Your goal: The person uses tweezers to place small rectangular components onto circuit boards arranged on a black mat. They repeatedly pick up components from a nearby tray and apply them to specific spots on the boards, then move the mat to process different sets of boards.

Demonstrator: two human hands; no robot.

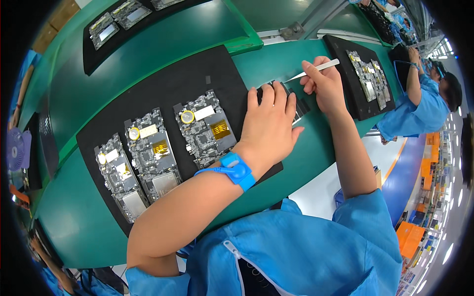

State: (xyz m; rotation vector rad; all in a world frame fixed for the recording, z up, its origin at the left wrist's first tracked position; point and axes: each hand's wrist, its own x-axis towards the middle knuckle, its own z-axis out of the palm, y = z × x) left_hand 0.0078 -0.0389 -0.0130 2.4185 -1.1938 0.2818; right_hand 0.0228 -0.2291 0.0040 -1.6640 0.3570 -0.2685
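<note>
My right hand (326, 91) is closed around white tweezers (330, 64), whose tips point left and down toward a dark sheet-like piece (295, 102) on the green table. On that piece lies my left hand (269, 128), palm down with fingers stretched out; it covers most of the piece, so its kind cannot be told. A blue wrist strap (238, 171) circles my left wrist. Left of this hand, three circuit boards (207, 130) with round yellow-rimmed parts lie on a black mat (143, 96); my left forearm passes in front of their near ends.
Another black mat (340, 54) with circuit boards (369, 79) lies to the right. More boards (131, 15) rest on a dark mat across the green table (173, 42). A person in blue (419, 108) is at the right, a purple fan (17, 148) at the far left.
</note>
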